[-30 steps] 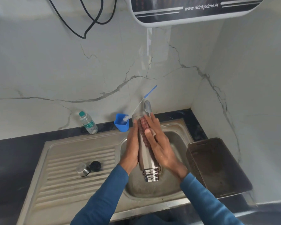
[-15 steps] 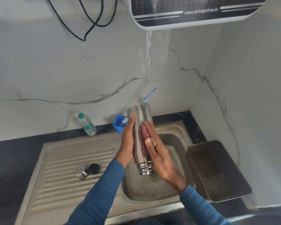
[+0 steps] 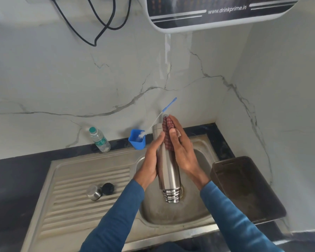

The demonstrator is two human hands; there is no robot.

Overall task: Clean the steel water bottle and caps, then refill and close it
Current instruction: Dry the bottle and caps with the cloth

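The steel water bottle hangs upside down over the sink basin, its threaded mouth pointing down. My left hand grips the bottle's left side. My right hand presses a red checked cloth flat against the bottle's upper right side, near its base. On the ribbed drainboard lie a steel cap and a black inner cap, side by side.
A blue cup with a long bottle brush stands behind the sink, next to a small plastic water bottle. A dark rectangular tub sits right of the basin. A water purifier hangs on the wall above.
My right hand has slid the cloth up the bottle toward its base. The bottle stays upside down in my left hand.
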